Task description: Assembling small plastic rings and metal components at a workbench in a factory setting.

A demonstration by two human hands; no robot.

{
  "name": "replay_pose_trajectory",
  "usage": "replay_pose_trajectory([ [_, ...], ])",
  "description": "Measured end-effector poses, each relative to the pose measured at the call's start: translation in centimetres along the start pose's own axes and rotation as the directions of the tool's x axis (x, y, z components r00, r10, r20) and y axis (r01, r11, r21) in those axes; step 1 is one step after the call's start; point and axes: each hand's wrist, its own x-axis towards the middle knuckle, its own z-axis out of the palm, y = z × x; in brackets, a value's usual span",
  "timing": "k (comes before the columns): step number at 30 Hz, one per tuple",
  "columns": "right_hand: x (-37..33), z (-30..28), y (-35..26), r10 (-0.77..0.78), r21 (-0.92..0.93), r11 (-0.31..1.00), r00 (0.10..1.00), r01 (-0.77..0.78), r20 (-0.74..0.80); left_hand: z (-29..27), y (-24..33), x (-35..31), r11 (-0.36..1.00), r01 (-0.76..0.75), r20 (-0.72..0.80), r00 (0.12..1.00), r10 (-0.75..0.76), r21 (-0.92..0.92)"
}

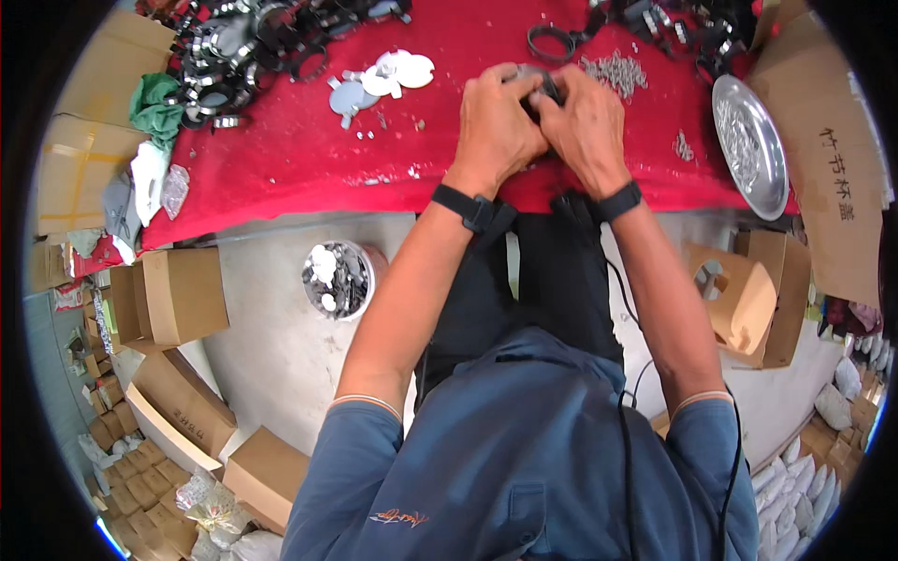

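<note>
My left hand [499, 122] and my right hand [589, 120] meet over the red-covered table, fingers closed around a small black part [547, 88]. The fingers hide most of it, so its full shape cannot be made out. Just right of my hands lies a heap of small metal pieces [619, 73]. Beyond them sits a black ring-shaped part [551, 44]. To the left are several flat discs with tabs, some white [412, 69] and some grey [350, 97].
Piles of black ring parts lie at the far left [234, 47] and far right [673, 28]. A shiny metal tray [769, 178] leans at the right edge by a cardboard box [823, 159]. Below the table stand a filled bucket [372, 266] and open boxes [192, 294].
</note>
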Motion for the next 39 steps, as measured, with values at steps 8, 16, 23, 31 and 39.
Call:
replay_pose_trajectory([
  [8, -2.4, -5.3, 2.3, -0.123, 0.152, 0.980, 0.992, 0.127, -0.035, -3.5, 0.6, 0.0, 0.994, 0.085, 0.228, 0.969, -0.097, 0.062],
  [16, -4.2, -6.8, 8.4, 0.377, 0.361, 0.863, 0.926, -0.355, 0.010, -8.8, 3.9, -0.8, 0.372, 0.341, 0.380, 0.924, 0.035, -0.863],
  [23, -4.5, -5.0, 10.9, 0.483, 0.622, 0.688, 0.876, -0.375, -0.007, -11.8, 2.9, -0.9, 0.513, 0.330, 0.405, 0.913, 0.039, -0.793],
  [31, -5.1, -4.5, 11.5, 0.514, 0.646, 0.682, 0.853, -0.341, -0.092, -24.9, -3.9, 13.7, 0.996, 0.003, 0.122, 0.992, -0.015, 0.095],
  [39, -5.0, -4.9, 10.2, 0.543, 0.617, 0.690, 0.834, -0.379, -0.094, -20.7, -6.1, 21.5, 0.771, -0.230, -0.168, 0.902, 0.399, 0.594],
])
